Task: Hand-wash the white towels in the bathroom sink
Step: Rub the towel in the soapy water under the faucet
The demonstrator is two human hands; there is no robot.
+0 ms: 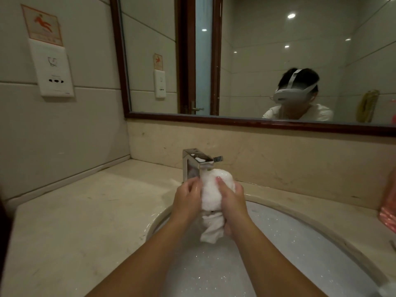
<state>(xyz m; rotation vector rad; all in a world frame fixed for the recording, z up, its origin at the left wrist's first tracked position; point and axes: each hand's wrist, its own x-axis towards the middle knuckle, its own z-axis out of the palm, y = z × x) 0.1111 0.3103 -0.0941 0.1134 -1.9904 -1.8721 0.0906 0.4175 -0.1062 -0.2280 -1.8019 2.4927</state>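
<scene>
Both hands, the left hand [187,195] and the right hand [230,197], grip one bunched white towel [211,196] just under the faucet [198,162], above the sudsy sink [300,239]. Washing looks midway; rinsing and wringing likely remain, and no other towels show.

Tiled walls [64,129], framed mirror [267,61], marble counter [75,211]

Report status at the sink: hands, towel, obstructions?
Both grip the white towel: left hand, right hand. Bunched above sudsy water in the sink. Top close under the faucet spout; nothing else in the way.
</scene>
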